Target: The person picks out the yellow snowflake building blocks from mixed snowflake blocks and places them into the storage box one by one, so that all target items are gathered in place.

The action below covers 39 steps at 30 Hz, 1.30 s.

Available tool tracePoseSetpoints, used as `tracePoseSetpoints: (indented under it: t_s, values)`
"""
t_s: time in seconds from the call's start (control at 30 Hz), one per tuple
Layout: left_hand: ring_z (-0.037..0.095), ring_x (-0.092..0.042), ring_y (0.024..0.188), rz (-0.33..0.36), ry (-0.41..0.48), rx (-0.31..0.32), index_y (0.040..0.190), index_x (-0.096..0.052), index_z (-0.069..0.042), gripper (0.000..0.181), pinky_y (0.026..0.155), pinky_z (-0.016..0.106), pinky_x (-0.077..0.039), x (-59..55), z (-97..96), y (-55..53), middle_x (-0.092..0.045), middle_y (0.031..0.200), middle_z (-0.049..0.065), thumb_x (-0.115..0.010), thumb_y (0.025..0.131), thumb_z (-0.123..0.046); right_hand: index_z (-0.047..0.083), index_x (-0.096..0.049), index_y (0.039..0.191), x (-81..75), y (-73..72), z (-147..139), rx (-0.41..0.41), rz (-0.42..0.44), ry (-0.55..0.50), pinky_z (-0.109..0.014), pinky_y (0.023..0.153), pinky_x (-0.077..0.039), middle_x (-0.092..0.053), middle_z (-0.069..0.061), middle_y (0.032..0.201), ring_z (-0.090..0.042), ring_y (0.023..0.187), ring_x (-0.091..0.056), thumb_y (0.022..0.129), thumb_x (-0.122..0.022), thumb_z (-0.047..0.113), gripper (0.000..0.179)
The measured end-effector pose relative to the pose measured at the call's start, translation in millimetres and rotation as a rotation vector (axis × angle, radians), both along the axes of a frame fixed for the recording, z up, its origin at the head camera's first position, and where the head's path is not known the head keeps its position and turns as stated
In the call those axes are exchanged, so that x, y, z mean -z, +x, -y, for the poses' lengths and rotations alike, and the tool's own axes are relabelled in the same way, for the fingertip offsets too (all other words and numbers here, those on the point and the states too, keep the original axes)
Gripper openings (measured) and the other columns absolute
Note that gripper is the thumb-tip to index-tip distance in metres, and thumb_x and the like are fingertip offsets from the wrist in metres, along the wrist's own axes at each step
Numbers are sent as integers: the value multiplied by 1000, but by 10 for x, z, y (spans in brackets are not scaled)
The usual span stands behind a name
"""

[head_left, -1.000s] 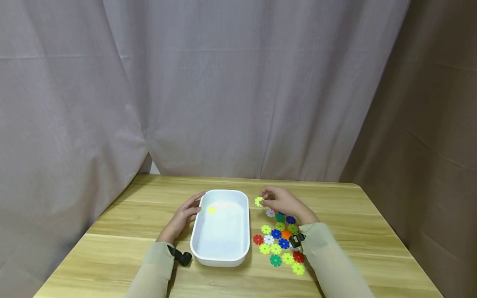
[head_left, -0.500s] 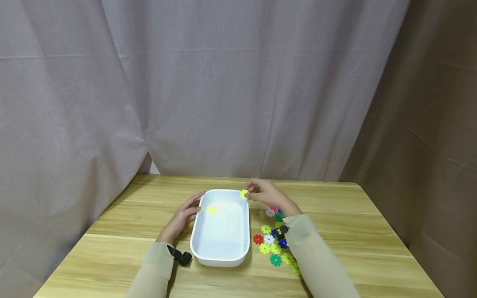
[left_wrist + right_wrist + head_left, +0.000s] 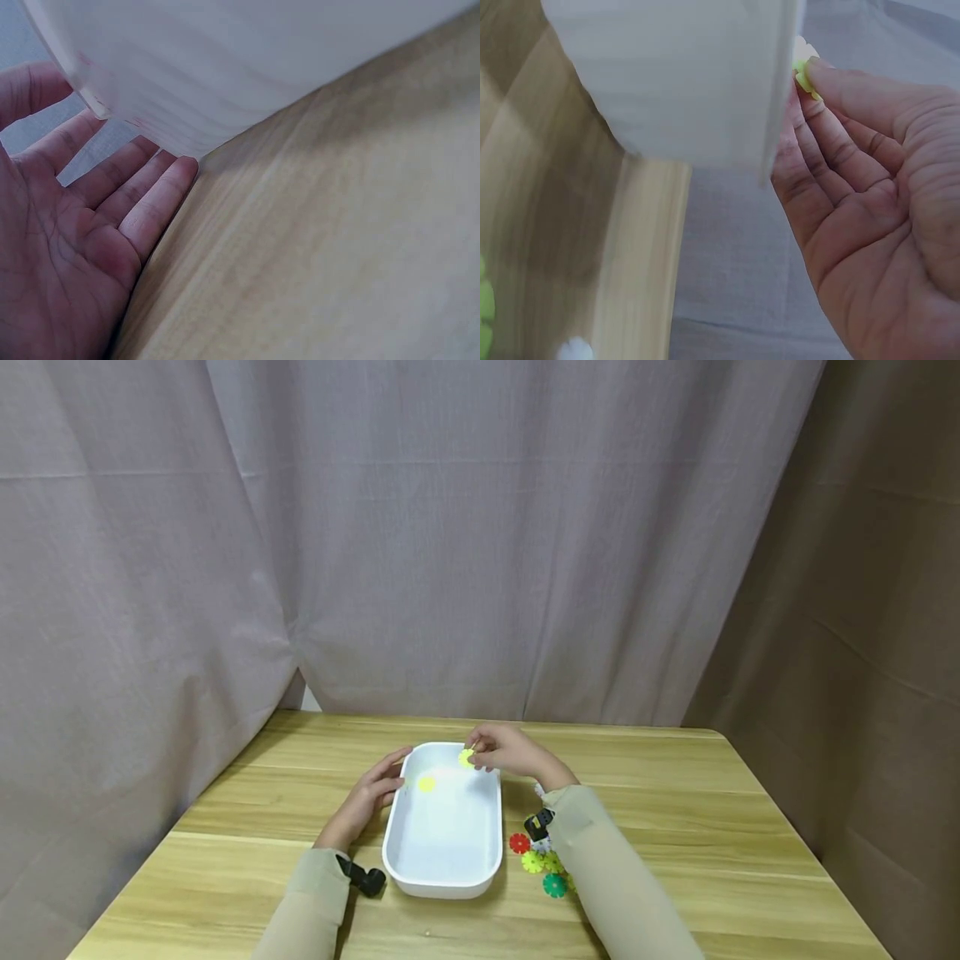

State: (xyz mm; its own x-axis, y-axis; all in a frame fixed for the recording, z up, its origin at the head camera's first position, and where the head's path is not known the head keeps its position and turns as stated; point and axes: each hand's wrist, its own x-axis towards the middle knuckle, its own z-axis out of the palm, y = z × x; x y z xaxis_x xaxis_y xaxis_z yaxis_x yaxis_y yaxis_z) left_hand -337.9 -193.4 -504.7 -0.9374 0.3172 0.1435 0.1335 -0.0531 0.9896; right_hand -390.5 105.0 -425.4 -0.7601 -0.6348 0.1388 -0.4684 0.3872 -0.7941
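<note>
Over the far right part of a white plastic tray [image 3: 442, 835], my right hand [image 3: 510, 752] pinches a yellow snowflake disc [image 3: 466, 758] between thumb and fingers. The right wrist view shows that yellow disc [image 3: 805, 71] at the fingertips, beside the tray's outer wall [image 3: 682, 82]. Inside the tray lies another yellow disc [image 3: 426, 783], near its far left. My left hand [image 3: 367, 793] rests against the tray's left side. In the left wrist view its fairly straight fingers [image 3: 154, 206] touch the outer wall and rim.
Right of the tray, several snowflake discs lie on the wooden table [image 3: 750, 852], among them a red disc [image 3: 519, 843] and a green disc [image 3: 554, 885]. My right forearm hides part of this group. A grey curtain [image 3: 480, 543] hangs behind the table.
My right hand has carried the yellow disc leftward from beside the tray, across its right rim, to above the inside. My left hand and the tray have stayed in place.
</note>
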Motion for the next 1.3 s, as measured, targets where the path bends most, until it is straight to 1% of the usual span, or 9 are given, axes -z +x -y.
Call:
tracePoseSetpoints:
  t_s: [0.2,0.3,0.47,0.63,0.73,0.83,1.03,1.17,1.3]
  values:
    - [40,-49,132,9,-1,-4,155,-40,-15,58,100,34,-51,4,-13,-9,-41,150,27,-53,98,-11,5,-66,109,37,4,145,-11,39,57,-42,74,-59,-70,-9,92,-34,84,-69,95,-67,6,14]
    - [39,-49,131,13,-4,-5,155,-40,-15,58,100,34,-50,0,-18,-15,-42,150,27,-53,98,-11,5,-66,106,61,4,214,-18,37,98,-39,73,-60,-70,-10,91,-30,82,-69,95,-67,5,11]
    - [38,-49,132,17,-7,-2,155,-40,-16,58,102,36,-49,-4,-24,-23,-41,150,26,-53,98,-13,4,-67,104,80,4,304,-19,11,157,-39,71,-59,-70,-9,88,-28,77,-69,94,-67,1,11]
    - [40,-48,133,20,-14,-8,155,-39,-16,59,104,39,-48,-9,-21,-16,-41,150,27,-53,98,-13,6,-69,103,99,-9,384,-26,-59,252,-30,66,-57,-69,-3,88,-16,71,-66,93,-66,-1,13]
    - [41,-47,133,21,-10,-8,155,-39,-16,59,105,41,-47,-8,-21,-16,-41,150,27,-53,98,-13,4,-70,103,109,-19,429,-38,-87,281,-25,65,-55,-70,-4,89,-11,69,-64,92,-66,-5,14]
    - [41,-47,133,21,-4,-8,155,-39,-16,59,105,41,-47,-8,-27,-20,-41,150,27,-54,98,-13,2,-70,101,120,-32,465,-52,-118,305,-23,66,-54,-71,-6,88,-10,68,-63,89,-66,-8,15]
    - [40,-47,133,22,1,-11,155,-39,-15,60,103,37,-48,1,-48,-27,-41,150,27,-54,97,-13,5,-72,97,164,-51,492,-47,-245,382,-23,71,-52,-70,-3,86,-8,77,-60,85,-70,-8,17]
    - [41,-47,133,23,-1,-13,155,-40,-15,59,103,36,-49,4,-53,-26,-41,150,27,-53,98,-11,5,-72,95,187,-55,499,-36,-305,400,-26,75,-52,-70,-4,87,-12,82,-62,84,-70,-9,17]
    - [41,-47,133,16,-4,-9,155,-39,-15,59,103,37,-49,0,-46,-35,-41,150,28,-53,98,-12,5,-71,95,196,-57,512,-12,-333,403,-29,78,-54,-71,-4,89,-16,86,-65,85,-70,-8,16]
